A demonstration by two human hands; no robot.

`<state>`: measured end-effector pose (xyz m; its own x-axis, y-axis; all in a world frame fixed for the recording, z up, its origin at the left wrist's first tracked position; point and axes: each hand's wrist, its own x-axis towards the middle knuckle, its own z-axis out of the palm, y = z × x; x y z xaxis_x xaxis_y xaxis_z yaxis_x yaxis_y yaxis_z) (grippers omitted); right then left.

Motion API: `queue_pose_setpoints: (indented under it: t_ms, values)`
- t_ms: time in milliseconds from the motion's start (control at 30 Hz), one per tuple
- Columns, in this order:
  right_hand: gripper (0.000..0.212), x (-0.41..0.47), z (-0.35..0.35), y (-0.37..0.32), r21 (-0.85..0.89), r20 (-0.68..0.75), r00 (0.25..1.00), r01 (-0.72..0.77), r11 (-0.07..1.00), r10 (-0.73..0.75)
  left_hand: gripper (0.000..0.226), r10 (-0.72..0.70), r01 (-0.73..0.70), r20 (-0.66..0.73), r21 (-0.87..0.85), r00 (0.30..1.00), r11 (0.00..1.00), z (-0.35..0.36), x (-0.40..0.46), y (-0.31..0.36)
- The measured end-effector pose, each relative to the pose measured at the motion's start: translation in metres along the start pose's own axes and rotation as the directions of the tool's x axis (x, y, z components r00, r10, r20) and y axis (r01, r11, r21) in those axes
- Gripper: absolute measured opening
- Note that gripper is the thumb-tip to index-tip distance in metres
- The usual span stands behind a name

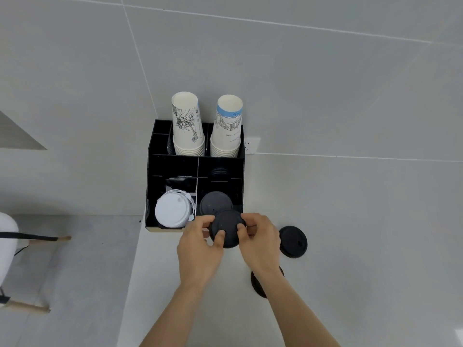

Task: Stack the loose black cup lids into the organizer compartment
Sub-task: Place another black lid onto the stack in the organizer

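Note:
A black cup lid (226, 227) is held between my left hand (200, 249) and my right hand (260, 242), just in front of the black organizer (172, 164). Both hands pinch its rim. Behind it, a stack of black lids (215, 202) sits in the organizer's front right compartment. Another loose black lid (293, 241) lies on the white counter to the right of my right hand. A third dark lid (256, 284) lies partly hidden under my right forearm.
White lids (171, 209) fill the organizer's front left compartment. Two stacks of paper cups (188, 126) (226, 128) stand in its back compartments. More dark lids (219, 171) sit in a middle compartment. The counter's left edge drops to the floor; a white chair (7, 246) stands at left.

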<state>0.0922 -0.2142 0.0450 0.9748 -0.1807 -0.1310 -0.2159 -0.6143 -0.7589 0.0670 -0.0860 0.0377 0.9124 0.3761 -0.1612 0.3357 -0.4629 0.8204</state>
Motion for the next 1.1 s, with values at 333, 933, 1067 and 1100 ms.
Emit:
queue_pose_setpoints:
  t_ms: [333, 933, 1067, 1100]
  values:
    - [0.038, 0.054, 0.033, -0.025, -0.038, 0.073, 0.997, 0.021, 0.999, -0.018, 0.048, 0.012, -0.014, 0.027, 0.091, 1.0, 0.996, -0.003, 0.068, 0.002]
    - [0.039, 0.048, 0.048, -0.006, 0.0, 0.06, 0.997, 0.054, 0.999, -0.054, 0.054, 0.012, -0.02, 0.059, 0.14, 0.998, 0.99, 0.004, 0.064, -0.017]
    - [0.04, 0.047, 0.045, -0.004, 0.055, 0.068, 0.997, 0.041, 0.998, -0.045, 0.055, 0.038, -0.045, 0.055, 0.135, 0.998, 0.99, 0.004, 0.061, -0.019]
    - [0.04, 0.048, 0.045, -0.004, 0.051, 0.072, 0.996, 0.046, 0.998, -0.05, 0.055, 0.046, -0.053, 0.057, 0.138, 0.997, 0.989, 0.005, 0.06, -0.02]
